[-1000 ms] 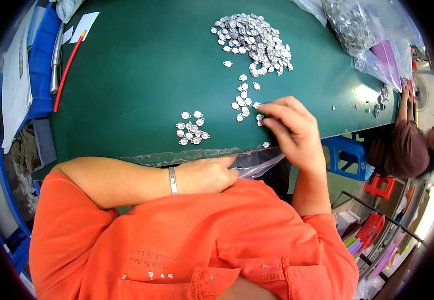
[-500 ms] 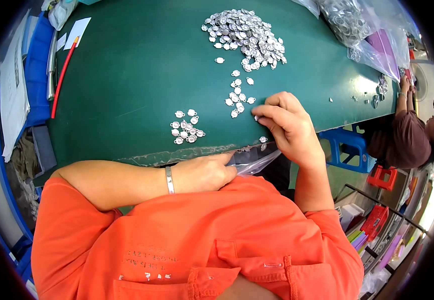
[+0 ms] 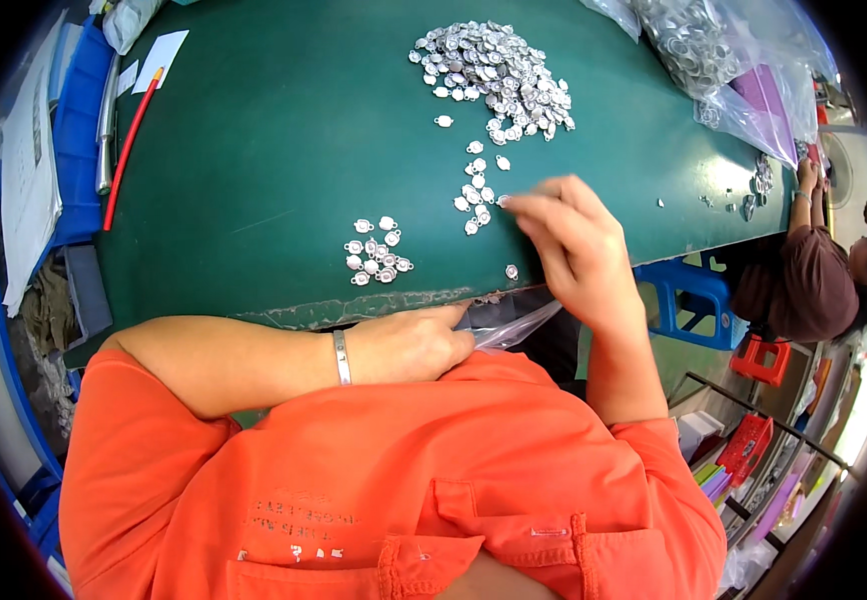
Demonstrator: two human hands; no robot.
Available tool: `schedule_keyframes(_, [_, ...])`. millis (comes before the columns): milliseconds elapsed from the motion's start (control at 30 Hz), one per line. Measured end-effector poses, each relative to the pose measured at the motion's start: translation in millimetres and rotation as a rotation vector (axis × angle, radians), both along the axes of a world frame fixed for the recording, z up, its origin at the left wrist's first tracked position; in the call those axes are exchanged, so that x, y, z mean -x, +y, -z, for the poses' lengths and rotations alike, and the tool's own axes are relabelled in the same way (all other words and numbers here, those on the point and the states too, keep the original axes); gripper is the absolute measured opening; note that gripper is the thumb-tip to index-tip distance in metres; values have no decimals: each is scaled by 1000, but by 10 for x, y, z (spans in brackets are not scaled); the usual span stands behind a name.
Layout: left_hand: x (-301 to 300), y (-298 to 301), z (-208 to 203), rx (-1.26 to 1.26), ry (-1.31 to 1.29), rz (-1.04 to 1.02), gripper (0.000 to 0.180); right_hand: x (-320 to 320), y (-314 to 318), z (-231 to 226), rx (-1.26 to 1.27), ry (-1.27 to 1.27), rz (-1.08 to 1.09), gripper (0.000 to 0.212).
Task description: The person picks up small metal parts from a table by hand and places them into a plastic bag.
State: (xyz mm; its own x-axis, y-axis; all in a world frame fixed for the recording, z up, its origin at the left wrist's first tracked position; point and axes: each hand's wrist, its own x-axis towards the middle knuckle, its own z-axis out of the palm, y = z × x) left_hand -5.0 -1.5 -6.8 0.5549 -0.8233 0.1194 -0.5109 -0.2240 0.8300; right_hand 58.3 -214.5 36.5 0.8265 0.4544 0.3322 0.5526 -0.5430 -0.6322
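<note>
The metal charms [image 3: 504, 80] seem light, stiff, slippery, best taken by the rim. Whether the right hand [image 3: 599, 250] or the left hand [image 3: 419, 346] pinches anything, I cannot tell.

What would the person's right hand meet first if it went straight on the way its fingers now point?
Most likely the small silvery piece right by the tips of the right hand's fingers; blur hides whether they already touch. Beyond lies the loose cluster.
</note>
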Motion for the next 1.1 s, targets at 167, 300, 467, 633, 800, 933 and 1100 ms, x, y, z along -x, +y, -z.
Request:
schedule_keyframes(167, [-39, 14, -57, -113, 84, 71, 17, -63, 32, 68, 70, -21, 36, 13])
schedule_keyframes(300, [-33, 15, -49, -132, 51, 67, 16, -40, -60, 20, -48, 146, 0, 12])
schedule_keyframes(467, [-40, 7, -68, -144, 112, 62, 15, -114, 48, 35, -39, -63, -55, 13])
schedule_keyframes(633, [-33, 13, -33, -133, 79, 77, 15, -105, 19, -6, -45, 52, -205, 18])
schedule_keyframes(800, [-30, 10, -37, -100, 43, 66, 14, 6, 229, 178, -64, -104, 31, 18])
schedule_keyframes(933, [-11, 15, -8, -78, 46, 42, 15, 55, 139, 152, -193, 59, 51, 19])
schedule_keyframes(1100, [-23, 9, -44, -113, 44, 51, 15, -5, 106, 127, -154, 35, -69, 20])
